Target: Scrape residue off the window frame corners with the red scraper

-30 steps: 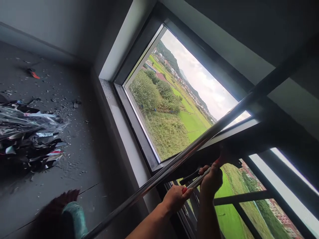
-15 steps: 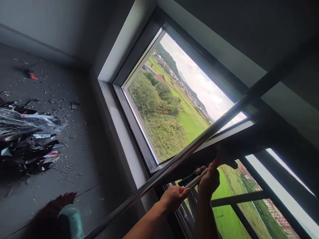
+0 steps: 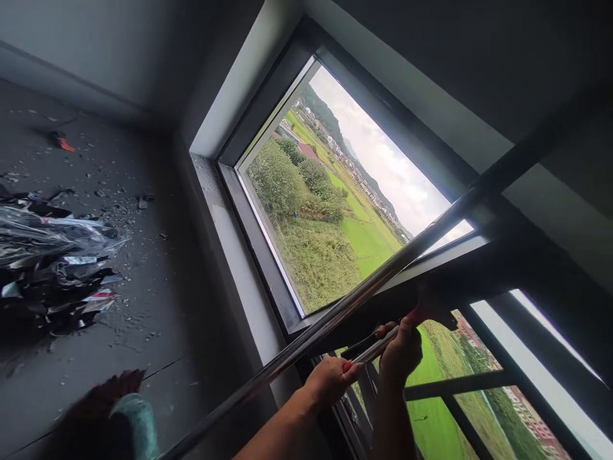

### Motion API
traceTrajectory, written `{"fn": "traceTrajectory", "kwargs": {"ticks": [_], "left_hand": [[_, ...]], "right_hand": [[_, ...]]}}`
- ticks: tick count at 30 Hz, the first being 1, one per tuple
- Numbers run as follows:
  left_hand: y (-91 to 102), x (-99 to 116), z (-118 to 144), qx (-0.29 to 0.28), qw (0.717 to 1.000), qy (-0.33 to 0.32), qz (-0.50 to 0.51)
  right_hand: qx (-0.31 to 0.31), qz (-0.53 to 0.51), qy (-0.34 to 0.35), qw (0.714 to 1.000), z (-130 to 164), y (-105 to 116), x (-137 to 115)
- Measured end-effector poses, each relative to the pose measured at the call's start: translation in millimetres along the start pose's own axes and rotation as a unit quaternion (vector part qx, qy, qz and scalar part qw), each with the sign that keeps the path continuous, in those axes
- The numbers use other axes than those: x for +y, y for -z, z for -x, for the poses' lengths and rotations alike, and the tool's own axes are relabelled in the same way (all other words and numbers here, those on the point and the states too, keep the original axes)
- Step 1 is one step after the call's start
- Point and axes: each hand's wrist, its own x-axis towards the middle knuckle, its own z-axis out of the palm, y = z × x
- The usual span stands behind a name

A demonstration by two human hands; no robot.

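Observation:
A slim silver-shafted tool (image 3: pixel 380 345) with a red lower end runs between my two hands, beside the dark window frame. My left hand (image 3: pixel 328 381) is closed round its lower end, where the red part shows at the thumb. Higher up, my right hand (image 3: pixel 402 350) is wrapped round the shaft. A dark red part (image 3: pixel 420 313) sits just above that hand; shadow hides its shape. Next to the shaft lies a black handle-like piece (image 3: pixel 359 346), close to my right fingers. Which part the tool's upper end touches cannot be made out.
A long dark pole (image 3: pixel 373 281) crosses diagonally in front of the window (image 3: pixel 230 198). Barred panes (image 3: pixel 460 384) stand at lower right. Crumpled plastic and scraps (image 3: pixel 62 262), rubble, a red-orange object (image 3: pixel 62 141) and a broom-like teal object with dark bristles (image 3: pixel 138 421) lie on the left.
Almost nothing differs. Both hands keep the same hold on the tool, and the view has shifted very slightly.

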Motion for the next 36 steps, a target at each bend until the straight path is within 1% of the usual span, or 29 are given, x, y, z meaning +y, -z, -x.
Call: {"fn": "traceTrajectory", "kwargs": {"ticks": [7,12,14,18,20,25,30,34,36], "left_hand": [[0.7,-2.3,1.0,-0.014,1.000,0.007,0.018],[10.2,-6.1,-2.8,-0.018,1.000,0.014,0.011],[13.8,-6.6,-4.0,-0.016,1.000,0.014,0.005],[17.1,-5.2,-5.1,-0.014,1.000,0.014,-0.004],[18.3,-4.2,-5.0,-0.013,1.000,0.015,-0.006],[23.5,-2.1,-4.6,-0.014,1.000,0.007,-0.005],[25.1,5.6,-7.6,-0.008,1.000,-0.009,0.001],[28.4,18.8,-7.9,-0.010,1.000,-0.014,0.012],[32.2,25.3,-6.2,-0.016,1.000,-0.014,0.019]], "right_hand": [[-0.001,-0.027,0.007,1.000,2.1,-2.3,0.4],[-0.007,-0.077,0.003,0.997,0.9,-6.8,4.7],[-0.007,-0.075,0.006,0.997,0.8,-8.9,5.2],[0.018,-0.066,0.018,0.998,0.7,-12.5,6.8],[0.020,-0.071,0.021,0.997,0.7,-13.8,8.1],[0.024,-0.070,0.012,0.997,0.4,-16.4,9.6],[0.045,-0.061,0.029,0.997,-4.9,-17.6,-1.7],[0.045,-0.074,0.030,0.996,-12.0,-17.5,-15.8],[0.049,-0.078,0.032,0.995,-13.9,-18.0,-18.9]]}}
